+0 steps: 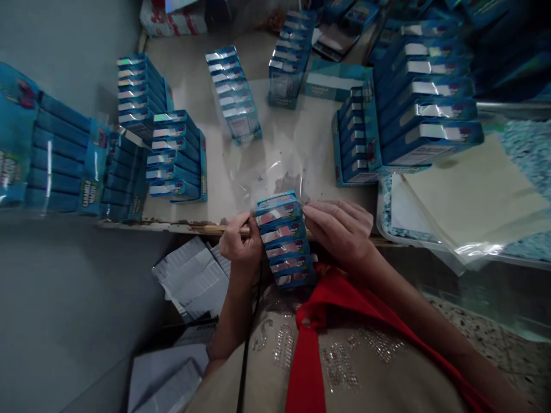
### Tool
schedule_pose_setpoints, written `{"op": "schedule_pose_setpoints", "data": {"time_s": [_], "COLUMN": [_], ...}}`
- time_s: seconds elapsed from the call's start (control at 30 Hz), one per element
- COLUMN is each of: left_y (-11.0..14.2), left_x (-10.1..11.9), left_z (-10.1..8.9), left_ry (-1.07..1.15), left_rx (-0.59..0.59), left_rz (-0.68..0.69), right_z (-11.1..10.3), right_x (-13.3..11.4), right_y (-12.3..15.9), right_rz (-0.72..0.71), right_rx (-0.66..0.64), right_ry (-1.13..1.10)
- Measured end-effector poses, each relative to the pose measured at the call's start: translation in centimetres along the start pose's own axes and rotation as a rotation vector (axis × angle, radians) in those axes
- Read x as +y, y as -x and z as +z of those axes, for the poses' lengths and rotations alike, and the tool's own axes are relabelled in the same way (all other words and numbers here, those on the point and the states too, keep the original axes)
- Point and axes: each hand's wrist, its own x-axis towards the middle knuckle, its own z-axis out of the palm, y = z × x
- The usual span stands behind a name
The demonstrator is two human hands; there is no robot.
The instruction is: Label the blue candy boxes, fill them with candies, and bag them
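Observation:
A row of small blue candy boxes [287, 248] in a blue display carton stands tilted at the table's near edge, close to my body. Clear plastic film [275, 175] spreads just beyond it, between my hands. My left hand [241, 240] is closed in a pinch at the carton's far left corner, apparently on the film's edge. On the other side my right hand [338, 226] has its fingers pressed together at the far right corner, also apparently on the film. The fingertips partly hide what they grip.
Several filled blue display cartons stand on the table, among them one [235, 94] ahead and one [176, 155] at left. Stacked cartons [426, 103] and a clear tub [385, 221] of blue bits with cream sheets are at right. Grey folded sheets [193, 275] lie below left.

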Motion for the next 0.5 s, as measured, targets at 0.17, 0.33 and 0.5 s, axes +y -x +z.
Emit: {"op": "schedule_pose_setpoints", "data": {"time_s": [0.17,0.33,0.5], "left_y": [0.7,3.0,0.9], "left_x": [-0.2,-1.5,-2.0], "left_z": [0.0,0.4,1.3], "left_ry": [-0.008,-0.026,-0.089], "left_rx": [0.151,0.197,0.173], "left_rz": [0.023,0.168,0.181], "right_z": [-0.2,0.8,4.2], "right_x": [0.4,0.6,0.8], "right_y": [0.7,0.4,-2.1], "right_rz": [-0.394,-0.488,-0.224], "right_rx": [0.319,0.473,0.608], "right_ry": [0.053,0.011,-0.22]}}
